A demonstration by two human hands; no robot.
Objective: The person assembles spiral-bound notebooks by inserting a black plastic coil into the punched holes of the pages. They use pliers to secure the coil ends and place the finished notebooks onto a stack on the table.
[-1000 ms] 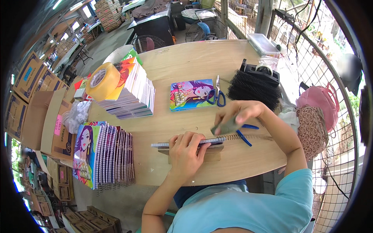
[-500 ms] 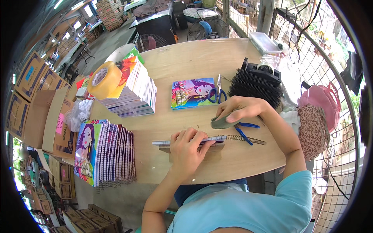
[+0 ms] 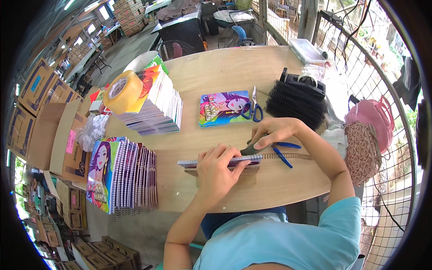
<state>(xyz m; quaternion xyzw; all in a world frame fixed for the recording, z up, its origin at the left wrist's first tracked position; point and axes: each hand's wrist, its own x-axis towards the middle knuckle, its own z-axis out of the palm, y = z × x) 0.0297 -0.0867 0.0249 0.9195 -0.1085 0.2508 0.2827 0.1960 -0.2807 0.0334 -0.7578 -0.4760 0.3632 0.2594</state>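
My left hand [image 3: 218, 170] is closed around a spiral notebook [image 3: 187, 163], keeping it on edge over a small brown support [image 3: 252, 176] near the table's front. A thin metal coil [image 3: 289, 156] runs out to the right from the notebook's spine edge. My right hand [image 3: 275, 130] grips a dark grey-green pad [image 3: 248, 150], which is at the far side of that spine; whether it presses on the coil I cannot tell. Blue-handled pliers [image 3: 282, 156] lie under the coil, beside my right hand. Farther back, blue-handled scissors [image 3: 253, 110] rest partly on a colourful notebook [image 3: 223, 108].
At the left stand a stack of bound notebooks [image 3: 130, 175] and a tall stack of books [image 3: 157, 103] topped by a tape roll [image 3: 123, 92]. Black coils [image 3: 294, 101] lie by a tape dispenser [image 3: 310, 85] at the right. Cardboard boxes [image 3: 63, 148] flank the table's left.
My right hand has come down and slightly left, bringing the pad to the notebook's spine. The coil's free end has swung a little away from me. My left hand keeps its hold.
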